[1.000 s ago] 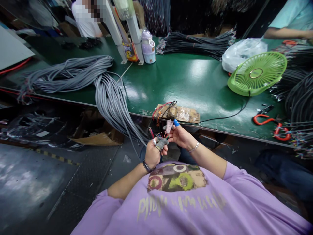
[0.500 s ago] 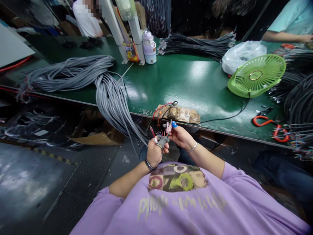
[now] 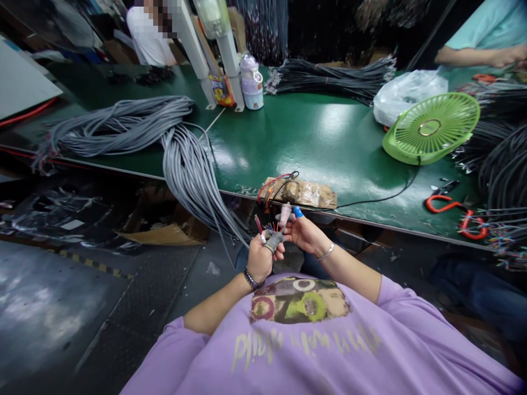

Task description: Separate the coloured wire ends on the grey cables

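My left hand [image 3: 262, 257] is closed around the end of a grey cable, a grey cover on its thumb. Thin coloured wires [image 3: 272, 226] fan upward from the grip. A red-and-white strand end [image 3: 259, 224] sticks up on the left side of that hand. Beside the wires is my right hand [image 3: 305, 235], with a blue cover on the thumb and a pale pink cover on a finger. Thumb and covered finger point up, slightly apart, and nothing shows between them. The lower fingers curl close to the wire ends, and whether they touch a wire is hard to see.
A bundle of grey cables [image 3: 191, 164] drapes over the bench edge. A wooden block [image 3: 310, 193] with wires sits at the front edge. Rightward are a green fan [image 3: 432, 129], red-handled scissors [image 3: 444, 204], a plastic bag [image 3: 405, 96] and black cables. A bottle [image 3: 251, 82] stands behind; co-workers sit opposite.
My right thumb and pink-covered finger have shifted upright and look more apart. My left hand keeps its hold on the cable. The co-worker's hand at the upper right has come further into view.
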The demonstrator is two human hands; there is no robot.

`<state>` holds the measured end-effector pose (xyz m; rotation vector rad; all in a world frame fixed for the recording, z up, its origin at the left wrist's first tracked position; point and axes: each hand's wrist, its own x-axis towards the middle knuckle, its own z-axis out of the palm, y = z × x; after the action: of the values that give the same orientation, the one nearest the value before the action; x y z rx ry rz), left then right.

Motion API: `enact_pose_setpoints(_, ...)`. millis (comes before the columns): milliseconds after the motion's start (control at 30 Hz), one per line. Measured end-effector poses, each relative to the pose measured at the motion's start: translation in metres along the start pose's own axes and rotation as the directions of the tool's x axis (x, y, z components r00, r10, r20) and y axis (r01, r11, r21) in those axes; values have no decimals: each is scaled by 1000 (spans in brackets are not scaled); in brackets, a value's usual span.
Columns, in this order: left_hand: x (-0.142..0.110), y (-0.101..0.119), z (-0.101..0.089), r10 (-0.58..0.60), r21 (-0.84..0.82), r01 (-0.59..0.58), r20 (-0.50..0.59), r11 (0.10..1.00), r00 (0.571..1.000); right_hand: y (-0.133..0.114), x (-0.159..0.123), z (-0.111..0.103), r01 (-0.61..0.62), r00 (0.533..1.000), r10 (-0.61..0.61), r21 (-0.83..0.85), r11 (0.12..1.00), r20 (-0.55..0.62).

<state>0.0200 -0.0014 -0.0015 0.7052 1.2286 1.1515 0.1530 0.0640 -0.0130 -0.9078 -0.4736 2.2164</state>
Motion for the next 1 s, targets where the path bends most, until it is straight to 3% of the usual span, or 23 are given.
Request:
enact_pose_setpoints(167,-4,-6,-7,15,56,-16,20,998,1000,6,-21,-2,81,997,-83,-252,964,1)
enact_pose_setpoints(267,-4,-9,-9,-27,125,12,114,992,993,6,-28,-1,158,986,-167,-406,900,15)
enact_pose_setpoints(367,-2,-10,-10,-124,174,83,235,981,964,3,-31,-1,168,986,-156,-514,842,67)
enact_pose_setpoints(433,-2,-10,-10,-148,170,106,254,980,956,2,-31,-1,172,985,-153,-542,822,81)
enact_pose_setpoints(833,0,-6,-9,-43,-16,44,64,999,997,3,-31,5,214,968,-252,-497,841,-9)
enact_pose_setpoints(1000,0,-4,-8,-50,-16,52,58,999,997,3,-28,6,194,970,-240,-497,846,-28)
